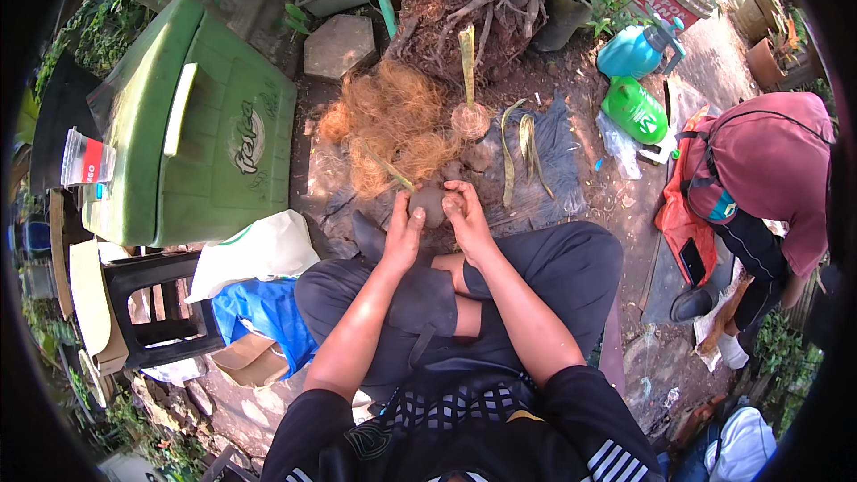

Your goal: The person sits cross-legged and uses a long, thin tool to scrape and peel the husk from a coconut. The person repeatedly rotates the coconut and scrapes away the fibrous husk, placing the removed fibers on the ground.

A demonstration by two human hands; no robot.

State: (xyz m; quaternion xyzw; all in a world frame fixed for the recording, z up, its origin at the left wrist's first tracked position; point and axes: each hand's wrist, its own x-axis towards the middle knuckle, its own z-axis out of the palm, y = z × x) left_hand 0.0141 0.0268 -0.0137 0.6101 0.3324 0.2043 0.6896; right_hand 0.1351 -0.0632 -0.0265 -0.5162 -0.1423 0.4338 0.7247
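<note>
Between my left hand [404, 231] and my right hand [469, 222] is a rounded lump of dark soil [430, 206], held from both sides above my crossed legs. The thumbs lie on its near side. A green strip, perhaps a leaf or stem [392, 169], points up and left just beyond my left fingers. Farther out lies a loose heap of brown coir-like fiber [395, 114]. Right of the heap stands a fiber-wrapped ball [471, 122] with a cut green stem [467, 63]. Long leaf strips [529, 147] rest on a dark plastic sheet [559, 167].
A green cooler box [227, 127] stands left, above a black stool [161, 308] and bags [254, 254]. A tree trunk [479, 0] rises ahead. At right are a teal spray bottle [629, 52], a green pouch [636, 109] and another person [770, 147] bending over.
</note>
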